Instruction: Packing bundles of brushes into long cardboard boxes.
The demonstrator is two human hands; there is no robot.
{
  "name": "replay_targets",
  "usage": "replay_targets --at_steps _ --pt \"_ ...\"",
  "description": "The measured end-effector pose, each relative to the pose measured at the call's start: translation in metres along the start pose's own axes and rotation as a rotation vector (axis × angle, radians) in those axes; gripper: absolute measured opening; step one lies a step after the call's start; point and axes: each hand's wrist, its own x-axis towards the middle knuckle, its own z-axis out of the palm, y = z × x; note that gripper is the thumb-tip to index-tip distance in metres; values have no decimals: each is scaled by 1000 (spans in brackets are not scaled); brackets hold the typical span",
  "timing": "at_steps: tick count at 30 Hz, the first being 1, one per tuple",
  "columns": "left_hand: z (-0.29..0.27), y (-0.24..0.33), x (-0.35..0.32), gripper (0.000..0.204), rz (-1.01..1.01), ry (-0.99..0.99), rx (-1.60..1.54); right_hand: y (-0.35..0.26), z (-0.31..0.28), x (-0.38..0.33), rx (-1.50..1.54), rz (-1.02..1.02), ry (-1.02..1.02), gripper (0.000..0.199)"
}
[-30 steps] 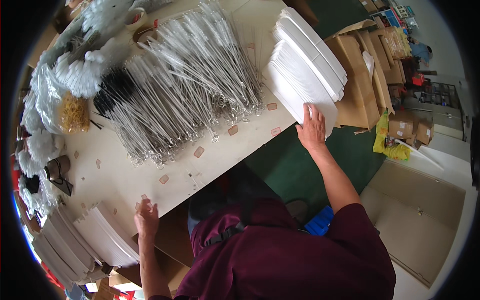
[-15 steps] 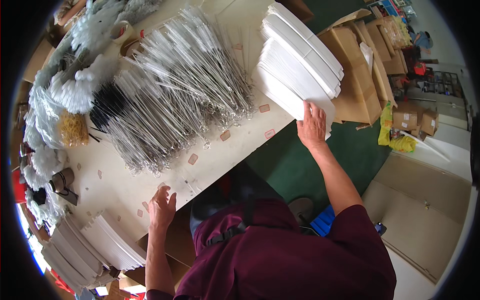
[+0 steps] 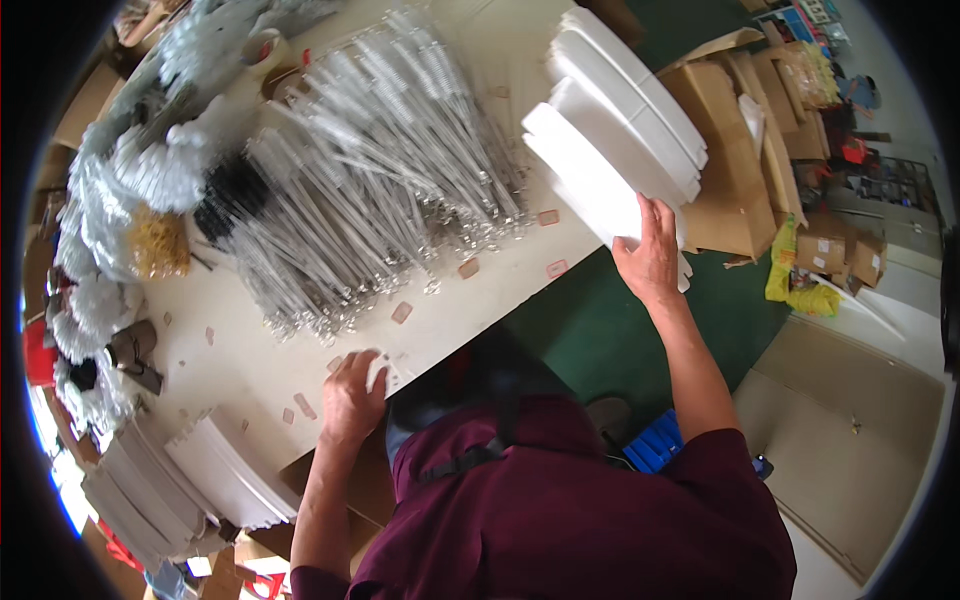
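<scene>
Nearby, the lower middle is filled by a maroon shirt (image 3: 580,510). At the near edge of the pale table (image 3: 500,285), the left hand (image 3: 353,398) is held palm inward, its fingers loosely bent and nothing grasped; some of them are blurred. To its left, a pile of white strips (image 3: 225,470) is set at the table's corner. On the other side, the near end of a flat white piece (image 3: 580,160) is pinched between thumb and fingers of the right hand (image 3: 650,255). That piece is laid slantwise at the table's right end, against a white stack (image 3: 640,95). Farther in, long wire-handled brushes (image 3: 390,150) are spread in rows, bordered on the left by black bristles (image 3: 235,195). Beyond the stack, an opened cardboard box (image 3: 725,150) is seen.
</scene>
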Motion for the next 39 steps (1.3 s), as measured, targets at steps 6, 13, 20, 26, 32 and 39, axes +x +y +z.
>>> replay_targets --at_steps 6,13,20,26,32,39 --pt "-20 89 48 72 360 33 147 -127 2 -10 428 -408 -331 69" --pt "-30 75 65 76 383 -58 196 -191 16 -19 573 -588 -503 73" --pt "-29 41 53 64 389 49 189 -201 15 -18 599 -575 -557 66" --pt "-35 12 33 67 311 25 234 -167 31 -2 688 -154 -808 21" --pt "-17 35 34 75 292 -48 192 -199 42 -9 869 -68 -977 23" --pt "-5 16 26 78 102 -13 219 -215 30 -21 486 -445 -245 30"
